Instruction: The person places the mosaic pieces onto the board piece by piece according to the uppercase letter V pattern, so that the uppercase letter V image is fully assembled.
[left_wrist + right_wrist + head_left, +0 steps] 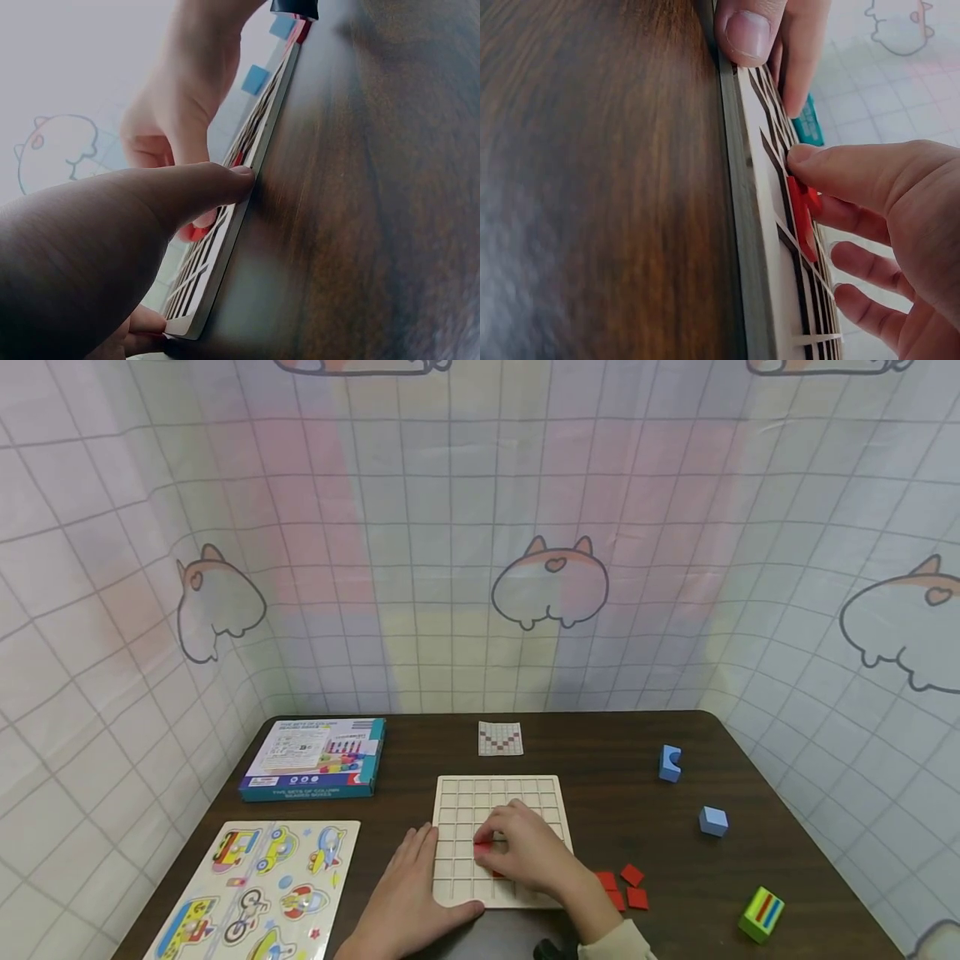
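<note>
A pale wooden grid board (453,891) lies near the table's front. Over its middle my right hand (528,852) pinches a red square tile (482,848) between thumb and fingers. Another red tile (801,219) sits in the grid just beside it, partly hidden under the hand in the head view. My left hand (405,893) rests against the board's left side, fingers straight. Its thumb (225,182) lies along the near edge of the board. Several loose red tiles (637,898) lie on the table right of the board, close to my right forearm.
Behind the board lies a small pattern card (500,740). A boxed set (315,760) and a vehicle picture puzzle board (255,889) are on the left. Two blue blocks (713,821) and a green striped block (761,914) stand right. Patterned cloth (450,527) encloses the table.
</note>
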`<action>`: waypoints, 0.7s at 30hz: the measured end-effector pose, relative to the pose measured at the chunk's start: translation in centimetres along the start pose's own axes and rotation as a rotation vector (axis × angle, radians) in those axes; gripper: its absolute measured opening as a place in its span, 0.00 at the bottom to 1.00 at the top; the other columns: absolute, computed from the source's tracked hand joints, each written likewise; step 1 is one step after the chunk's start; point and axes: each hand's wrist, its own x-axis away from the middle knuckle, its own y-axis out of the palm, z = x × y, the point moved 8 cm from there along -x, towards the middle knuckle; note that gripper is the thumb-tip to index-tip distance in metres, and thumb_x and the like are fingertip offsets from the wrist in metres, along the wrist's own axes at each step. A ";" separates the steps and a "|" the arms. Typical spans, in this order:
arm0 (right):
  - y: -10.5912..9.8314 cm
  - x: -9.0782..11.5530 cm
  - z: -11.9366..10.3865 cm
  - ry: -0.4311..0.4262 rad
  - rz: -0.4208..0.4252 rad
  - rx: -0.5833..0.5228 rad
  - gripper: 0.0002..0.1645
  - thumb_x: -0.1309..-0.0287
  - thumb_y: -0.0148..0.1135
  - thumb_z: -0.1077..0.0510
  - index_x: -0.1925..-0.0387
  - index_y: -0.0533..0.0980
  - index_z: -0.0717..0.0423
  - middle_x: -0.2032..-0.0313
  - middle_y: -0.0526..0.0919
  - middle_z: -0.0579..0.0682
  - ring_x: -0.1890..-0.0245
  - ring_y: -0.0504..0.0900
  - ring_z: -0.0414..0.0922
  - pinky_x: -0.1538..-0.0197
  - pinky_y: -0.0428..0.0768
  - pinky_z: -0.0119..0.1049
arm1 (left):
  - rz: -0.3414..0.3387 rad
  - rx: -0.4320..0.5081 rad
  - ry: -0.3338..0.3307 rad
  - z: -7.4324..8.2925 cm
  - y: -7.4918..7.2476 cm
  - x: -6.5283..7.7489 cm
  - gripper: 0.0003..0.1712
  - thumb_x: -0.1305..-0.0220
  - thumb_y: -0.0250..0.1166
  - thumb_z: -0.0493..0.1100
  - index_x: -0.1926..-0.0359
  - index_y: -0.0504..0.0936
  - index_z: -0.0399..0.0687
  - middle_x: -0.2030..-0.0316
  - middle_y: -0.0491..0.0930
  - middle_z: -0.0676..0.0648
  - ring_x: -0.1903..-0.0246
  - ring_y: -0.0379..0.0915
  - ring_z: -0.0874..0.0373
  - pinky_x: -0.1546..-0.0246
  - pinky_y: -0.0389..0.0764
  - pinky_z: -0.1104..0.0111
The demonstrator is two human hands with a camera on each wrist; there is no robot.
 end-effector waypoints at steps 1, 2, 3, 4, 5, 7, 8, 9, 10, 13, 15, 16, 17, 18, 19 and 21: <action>0.1 -0.1 0.0 0.000 -0.002 -0.002 0.06 0.37 0.81 0.53 0.59 0.93 0.44 0.58 0.92 0.38 0.56 0.76 0.39 0.48 0.81 0.39 | 0.003 0.000 0.004 0.0 -0.1 0.0 0.81 0.54 0.76 0.86 0.15 0.62 0.37 0.15 0.63 0.36 0.14 0.54 0.33 0.17 0.65 0.35; 0.1 -0.1 0.0 -0.002 -0.003 -0.001 0.07 0.38 0.82 0.54 0.59 0.93 0.44 0.59 0.91 0.38 0.57 0.76 0.39 0.49 0.81 0.39 | 0.004 0.000 0.007 0.1 -0.1 0.1 0.81 0.54 0.76 0.86 0.15 0.62 0.37 0.15 0.63 0.36 0.14 0.54 0.33 0.18 0.66 0.35; 0.2 -0.2 0.0 0.001 -0.004 0.003 0.07 0.39 0.83 0.54 0.59 0.93 0.44 0.58 0.91 0.38 0.57 0.76 0.38 0.49 0.81 0.39 | 0.006 0.001 0.011 0.1 -0.1 0.1 0.81 0.54 0.76 0.86 0.15 0.62 0.38 0.15 0.63 0.36 0.14 0.54 0.33 0.18 0.66 0.35; 0.2 -0.2 0.1 0.005 -0.004 0.007 0.08 0.40 0.83 0.54 0.58 0.93 0.44 0.58 0.91 0.38 0.57 0.75 0.38 0.49 0.81 0.40 | 0.006 0.002 0.013 0.2 -0.2 0.1 0.81 0.54 0.76 0.86 0.15 0.62 0.38 0.15 0.63 0.36 0.14 0.54 0.33 0.18 0.66 0.34; 0.3 -0.2 0.2 0.014 -0.004 0.011 0.09 0.41 0.83 0.54 0.58 0.93 0.44 0.58 0.91 0.38 0.56 0.76 0.38 0.49 0.81 0.40 | 0.005 0.003 0.016 0.3 -0.2 0.2 0.81 0.54 0.76 0.86 0.15 0.62 0.37 0.15 0.63 0.36 0.14 0.55 0.32 0.18 0.66 0.34; 0.3 -0.3 0.4 0.029 -0.005 0.018 0.09 0.41 0.83 0.54 0.58 0.93 0.43 0.57 0.90 0.38 0.56 0.76 0.38 0.48 0.81 0.41 | 0.002 0.008 0.015 0.3 -0.2 0.1 0.81 0.54 0.77 0.86 0.14 0.62 0.38 0.15 0.63 0.36 0.14 0.54 0.32 0.19 0.67 0.34; 0.3 -0.3 0.5 0.038 -0.007 0.018 0.09 0.41 0.83 0.54 0.58 0.93 0.43 0.57 0.90 0.38 0.55 0.76 0.38 0.48 0.81 0.42 | 0.002 0.010 0.015 0.3 -0.2 0.1 0.81 0.54 0.77 0.86 0.14 0.62 0.38 0.15 0.63 0.36 0.14 0.54 0.32 0.19 0.67 0.34; 0.4 -0.3 0.7 0.048 -0.009 0.019 0.09 0.40 0.83 0.54 0.58 0.93 0.43 0.57 0.89 0.38 0.54 0.76 0.38 0.47 0.81 0.42 | 0.002 0.010 0.015 0.3 -0.2 0.1 0.81 0.54 0.77 0.86 0.15 0.62 0.37 0.15 0.63 0.36 0.14 0.55 0.32 0.19 0.67 0.33; 0.4 -0.3 0.7 0.051 -0.010 0.019 0.09 0.40 0.83 0.54 0.57 0.93 0.43 0.57 0.89 0.38 0.54 0.76 0.38 0.47 0.81 0.42 | 0.001 0.011 0.012 0.3 -0.2 0.1 0.81 0.54 0.77 0.86 0.15 0.62 0.37 0.15 0.63 0.35 0.14 0.55 0.32 0.19 0.67 0.33; 0.6 -0.3 0.9 0.057 -0.018 0.013 0.09 0.39 0.83 0.53 0.56 0.93 0.43 0.56 0.88 0.38 0.54 0.75 0.38 0.46 0.80 0.42 | -0.007 0.009 -0.001 0.1 -0.1 0.0 0.81 0.54 0.76 0.87 0.15 0.62 0.37 0.15 0.63 0.35 0.14 0.54 0.32 0.18 0.66 0.34; 0.7 -0.2 0.9 0.062 -0.021 0.014 0.10 0.39 0.82 0.52 0.56 0.93 0.43 0.56 0.88 0.38 0.53 0.75 0.38 0.46 0.80 0.42 | -0.012 0.007 -0.007 0.0 0.1 0.0 0.82 0.54 0.76 0.87 0.15 0.62 0.36 0.15 0.63 0.35 0.14 0.54 0.32 0.18 0.66 0.34; 0.7 -0.2 0.9 0.061 -0.021 0.015 0.10 0.39 0.82 0.52 0.56 0.93 0.43 0.56 0.88 0.37 0.53 0.75 0.38 0.46 0.80 0.42 | -0.013 0.008 -0.009 -0.1 0.1 0.0 0.81 0.54 0.76 0.87 0.15 0.62 0.36 0.15 0.63 0.35 0.14 0.54 0.32 0.18 0.66 0.33; 0.7 -0.1 0.9 0.064 -0.021 0.017 0.10 0.39 0.82 0.52 0.55 0.93 0.42 0.55 0.88 0.37 0.53 0.74 0.38 0.46 0.80 0.42 | -0.013 0.006 -0.008 -0.1 0.1 0.0 0.81 0.54 0.76 0.87 0.15 0.62 0.36 0.15 0.62 0.35 0.14 0.54 0.32 0.19 0.66 0.33; 0.7 0.0 0.9 0.068 -0.022 0.020 0.10 0.38 0.82 0.52 0.55 0.93 0.42 0.55 0.88 0.37 0.53 0.74 0.37 0.45 0.80 0.42 | -0.014 0.005 -0.009 -0.1 0.2 -0.1 0.82 0.54 0.76 0.87 0.15 0.62 0.36 0.15 0.62 0.35 0.14 0.54 0.32 0.19 0.66 0.33; 0.7 0.0 0.9 0.066 -0.020 0.021 0.10 0.38 0.81 0.53 0.55 0.93 0.42 0.55 0.88 0.37 0.53 0.74 0.37 0.45 0.79 0.42 | -0.014 0.002 -0.009 -0.1 0.2 -0.1 0.82 0.54 0.76 0.87 0.15 0.62 0.35 0.15 0.62 0.35 0.14 0.54 0.32 0.19 0.66 0.33; 0.6 0.1 0.9 0.062 -0.016 0.023 0.11 0.38 0.81 0.54 0.54 0.93 0.42 0.55 0.88 0.37 0.53 0.74 0.38 0.45 0.79 0.43 | -0.016 0.000 -0.013 -0.1 0.2 -0.1 0.82 0.54 0.76 0.87 0.15 0.62 0.36 0.15 0.62 0.35 0.14 0.54 0.32 0.19 0.66 0.33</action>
